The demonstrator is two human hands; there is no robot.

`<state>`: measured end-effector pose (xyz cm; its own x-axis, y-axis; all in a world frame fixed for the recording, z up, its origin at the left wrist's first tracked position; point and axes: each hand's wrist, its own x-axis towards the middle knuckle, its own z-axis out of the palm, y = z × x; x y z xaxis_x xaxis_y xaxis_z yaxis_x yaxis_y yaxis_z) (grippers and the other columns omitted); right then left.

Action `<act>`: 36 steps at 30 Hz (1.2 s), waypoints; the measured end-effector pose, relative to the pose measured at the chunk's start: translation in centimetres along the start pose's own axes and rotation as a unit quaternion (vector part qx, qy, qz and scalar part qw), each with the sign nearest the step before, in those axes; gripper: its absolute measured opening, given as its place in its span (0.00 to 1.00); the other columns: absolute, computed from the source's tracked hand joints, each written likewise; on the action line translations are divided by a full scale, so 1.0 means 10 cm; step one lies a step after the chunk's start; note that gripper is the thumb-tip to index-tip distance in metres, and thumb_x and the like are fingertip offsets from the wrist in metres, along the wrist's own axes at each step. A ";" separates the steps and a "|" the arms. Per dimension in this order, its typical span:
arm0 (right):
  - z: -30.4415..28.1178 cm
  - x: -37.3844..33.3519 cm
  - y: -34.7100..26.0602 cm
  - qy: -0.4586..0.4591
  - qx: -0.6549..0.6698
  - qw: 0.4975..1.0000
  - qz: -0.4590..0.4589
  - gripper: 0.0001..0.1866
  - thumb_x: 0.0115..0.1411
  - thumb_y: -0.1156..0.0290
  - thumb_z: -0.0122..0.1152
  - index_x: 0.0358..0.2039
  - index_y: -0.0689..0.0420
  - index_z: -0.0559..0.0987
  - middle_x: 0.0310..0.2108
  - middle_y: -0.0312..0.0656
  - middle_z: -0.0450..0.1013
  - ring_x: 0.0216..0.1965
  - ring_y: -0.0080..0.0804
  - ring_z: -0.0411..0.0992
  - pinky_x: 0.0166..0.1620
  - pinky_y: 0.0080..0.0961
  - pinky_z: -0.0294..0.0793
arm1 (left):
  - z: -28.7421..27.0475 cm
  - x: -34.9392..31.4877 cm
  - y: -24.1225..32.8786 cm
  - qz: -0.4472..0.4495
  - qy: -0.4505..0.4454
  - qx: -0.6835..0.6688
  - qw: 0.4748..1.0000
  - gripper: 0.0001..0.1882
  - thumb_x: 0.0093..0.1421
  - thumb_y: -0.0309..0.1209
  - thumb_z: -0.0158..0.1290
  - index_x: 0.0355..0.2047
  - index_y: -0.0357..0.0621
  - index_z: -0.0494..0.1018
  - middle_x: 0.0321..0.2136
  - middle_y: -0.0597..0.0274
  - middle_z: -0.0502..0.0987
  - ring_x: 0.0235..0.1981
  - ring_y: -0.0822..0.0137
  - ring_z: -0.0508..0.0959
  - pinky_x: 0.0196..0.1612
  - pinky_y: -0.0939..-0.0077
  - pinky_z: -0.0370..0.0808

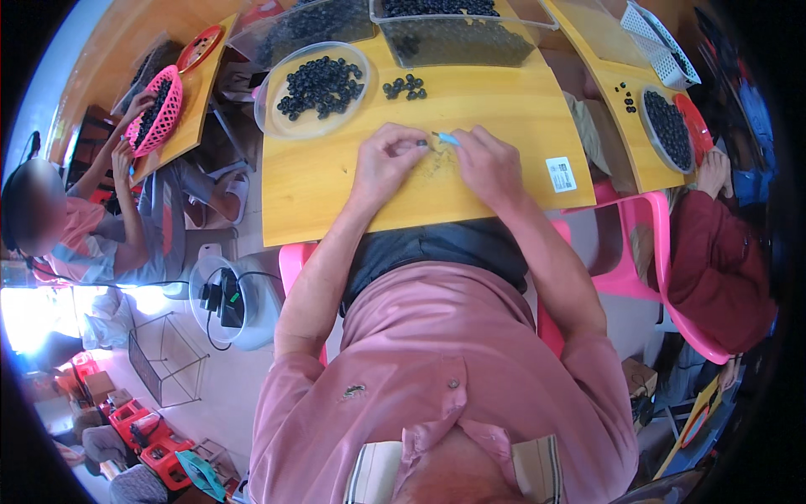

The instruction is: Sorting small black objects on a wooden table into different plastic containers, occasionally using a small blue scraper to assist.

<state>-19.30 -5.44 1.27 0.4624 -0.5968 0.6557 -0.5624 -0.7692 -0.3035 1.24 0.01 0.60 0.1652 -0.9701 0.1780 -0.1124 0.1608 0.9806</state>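
Over the yellow table (336,193), my left hand (388,161) pinches a small dark round piece (421,144) between thumb and fingertips. My right hand (490,165) grips a slim tool with a light blue handle (449,139), its tip pointing left toward the piece; whether they touch is too small to tell. Fine crumbs (437,168) lie on the wood below my fingers. Beyond my hands is a loose group of black round pieces (405,86). To its left, a shallow clear round tray (273,118) holds many more of them.
Two clear bins (457,46) (302,34) of black pieces stand along the far edge. A white label (561,175) is on the table's right side. People work at side tables, one with a pink basket (172,109), another by a round tray (651,126). A pink chair (642,244) stands right.
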 end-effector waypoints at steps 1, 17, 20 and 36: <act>0.00 0.00 0.01 0.002 0.003 1.000 -0.004 0.06 0.59 0.72 0.67 0.39 0.53 0.83 0.28 0.39 0.74 0.30 0.42 0.80 0.31 0.40 0.80 | -0.01 -0.01 -0.01 0.003 0.004 0.002 1.000 0.10 0.59 0.19 0.66 0.42 0.37 0.84 0.38 0.65 0.79 0.37 0.77 0.79 0.43 0.83 0.77; -0.03 0.00 0.10 0.012 0.027 0.999 0.044 0.05 0.62 0.70 0.67 0.38 0.52 0.83 0.29 0.42 0.74 0.29 0.48 0.78 0.32 0.43 0.78 | -0.65 0.68 0.37 0.287 0.108 0.364 0.880 0.17 0.59 0.17 0.61 0.49 0.39 0.81 0.43 0.52 0.82 0.38 0.58 0.83 0.45 0.69 0.80; -0.04 -0.01 0.10 0.008 0.025 0.999 0.041 0.05 0.62 0.70 0.67 0.39 0.52 0.83 0.30 0.42 0.74 0.29 0.48 0.78 0.32 0.43 0.79 | -0.35 0.68 0.17 0.242 0.048 0.384 0.890 0.14 0.61 0.19 0.59 0.48 0.38 0.81 0.44 0.49 0.83 0.41 0.52 0.84 0.47 0.63 0.80; -0.08 0.00 0.07 -0.004 0.039 0.998 0.058 0.07 0.60 0.76 0.67 0.40 0.56 0.86 0.31 0.45 0.78 0.31 0.48 0.79 0.34 0.39 0.79 | -0.13 0.36 0.08 0.105 0.023 0.300 0.948 0.10 0.55 0.20 0.63 0.39 0.37 0.84 0.38 0.50 0.80 0.37 0.53 0.82 0.44 0.64 0.80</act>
<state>-20.29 -5.81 1.59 0.4034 -0.6842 0.6075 -0.5568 -0.7105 -0.4304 3.01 -3.13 2.10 0.1178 -0.9169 0.3813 -0.6820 0.2044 0.7022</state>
